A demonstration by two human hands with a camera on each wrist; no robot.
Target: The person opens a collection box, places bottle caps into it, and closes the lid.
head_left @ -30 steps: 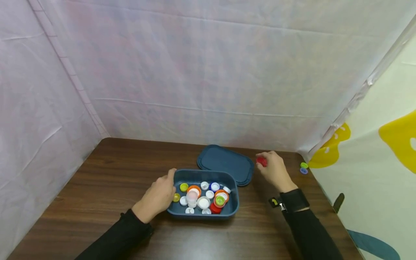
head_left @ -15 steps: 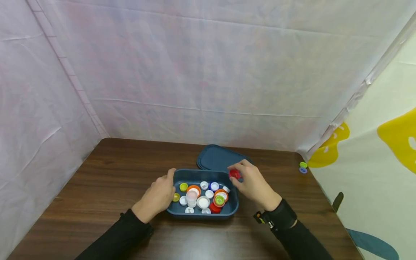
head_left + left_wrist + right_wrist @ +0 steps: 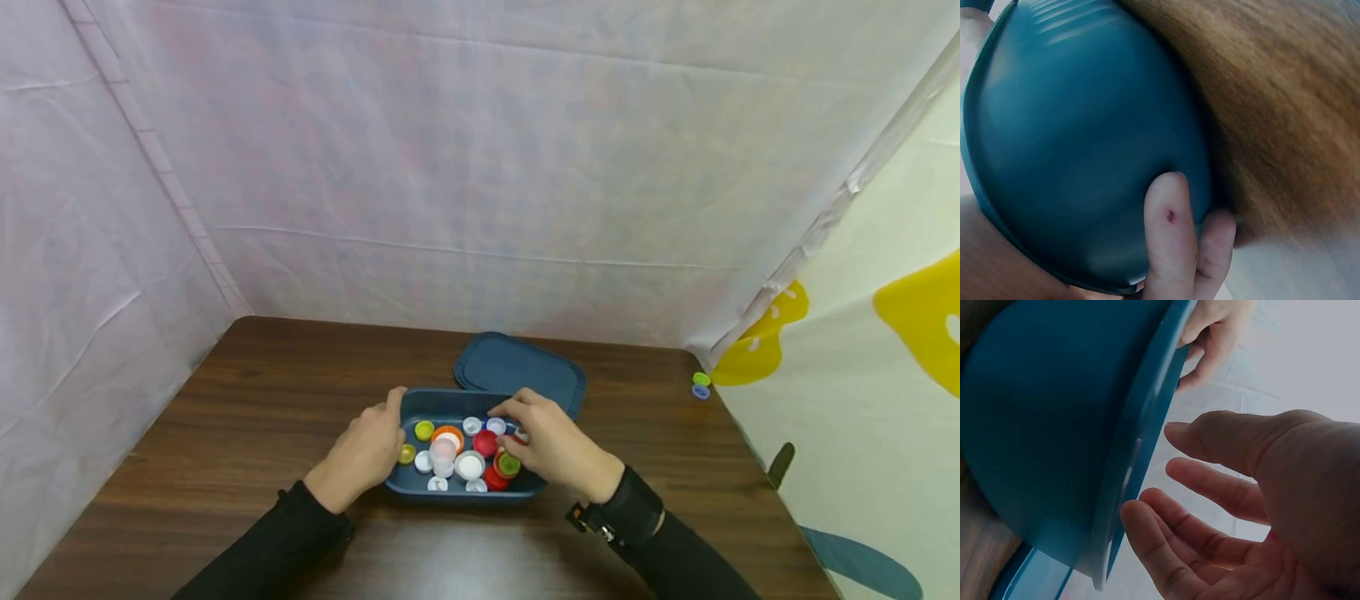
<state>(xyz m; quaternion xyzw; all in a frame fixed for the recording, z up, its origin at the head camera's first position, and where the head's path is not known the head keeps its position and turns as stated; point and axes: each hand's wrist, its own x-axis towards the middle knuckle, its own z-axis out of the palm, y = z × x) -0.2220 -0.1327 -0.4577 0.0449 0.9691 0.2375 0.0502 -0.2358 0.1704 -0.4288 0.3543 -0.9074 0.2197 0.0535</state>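
Observation:
A dark blue plastic box (image 3: 431, 403) holds several loose bottle caps in white, yellow, orange, red and green. My left hand (image 3: 367, 446) grips its left end; in the left wrist view the fingers (image 3: 1171, 244) lie against the outer wall. Over the right part of the box hovers my right hand (image 3: 558, 446), its thumb and fingers apart. Just off its fingertips, a red bottle cap (image 3: 486, 442) rests among the others. From the right wrist view, the right hand (image 3: 1235, 506) shows nothing between its spread fingers, close to the box rim (image 3: 1138, 447).
Behind the box lies its dark blue lid (image 3: 525, 367), partly overlapped by the box and right hand. Two more caps, a green one (image 3: 701, 379) and a purple-blue one (image 3: 701, 392), sit at the right edge of the wooden table (image 3: 315, 358). White fabric walls (image 3: 480, 167) stand behind and at the sides.
My right hand has carried the red bottle cap leftward from beside the lid to over the box and let it go among the other caps. My left hand has stayed at the box's end.

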